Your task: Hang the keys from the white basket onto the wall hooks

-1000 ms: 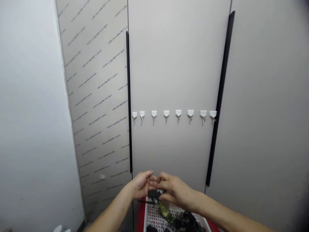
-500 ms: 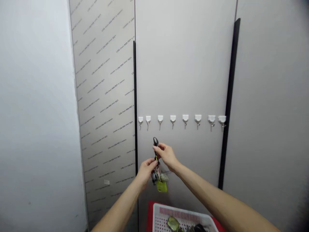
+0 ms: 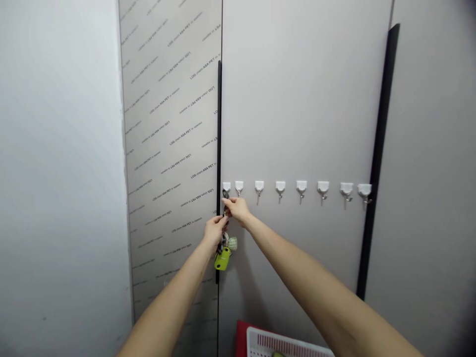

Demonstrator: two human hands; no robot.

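Note:
Both my hands grip a keychain [image 3: 222,259] with a black strap loop at its top and a lime-green tag and small charms dangling below. My right hand [image 3: 237,209] pinches the strap near the loop. Lower down, my left hand [image 3: 214,230] closes on the strap just above the charms. The loop overlaps the leftmost white hook [image 3: 226,186]; whether it is over the metal prong I cannot tell. Close by on the right is a second white hook [image 3: 239,186], its prong partly hidden by my right hand.
Several more white hooks [image 3: 280,186] run in a row rightward across the grey door [image 3: 297,99]. Black handle strips [image 3: 219,124] stand along the door's sides. Below, a white perforated basket [image 3: 256,333] rests on something red [image 3: 241,337], a greenish item inside.
Both hands have raised the keychain up and left, from below the hooks to the leftmost hook. The view has shifted, so less of the basket shows.

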